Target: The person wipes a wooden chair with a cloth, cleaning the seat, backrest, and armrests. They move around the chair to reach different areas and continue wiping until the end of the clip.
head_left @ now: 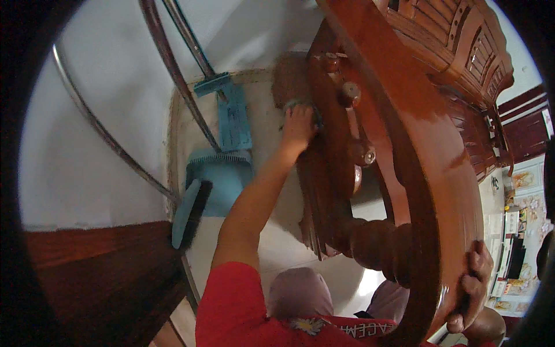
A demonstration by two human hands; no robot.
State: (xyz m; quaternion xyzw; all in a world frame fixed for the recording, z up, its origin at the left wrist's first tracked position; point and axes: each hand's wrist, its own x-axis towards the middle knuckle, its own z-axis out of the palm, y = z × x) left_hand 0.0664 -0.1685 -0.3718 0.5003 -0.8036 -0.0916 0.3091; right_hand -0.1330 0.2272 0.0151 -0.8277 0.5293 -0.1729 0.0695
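- White capital letters run across the front of the red shirt (231, 301), upside down in this view and partly cut off, beside a daisy-like print (310, 325).
- The wooden seat (428, 144) stands at the centre and right, close to the pale wall (110, 110); its reddish-brown finish is glossy, with bright reflections along the broad curved armrest (462, 214), rounded knobs and a turned post below.
- The left hand (299, 126) reaches down to the seat's lower side, fingers bunched over a dark cloth-like piece (317, 119); I cannot tell whether they pinch it or only press it. That piece is mostly hidden, its edges showing around the fingers.
- The right hand (475, 283) is curled around the armrest's near end.
- Left of the left forearm, a blue dustpan (222, 188) lies on the floor (283, 251), a dark-bristled brush (192, 214) at its edge; a flat blue mop head (234, 118) is just beyond.
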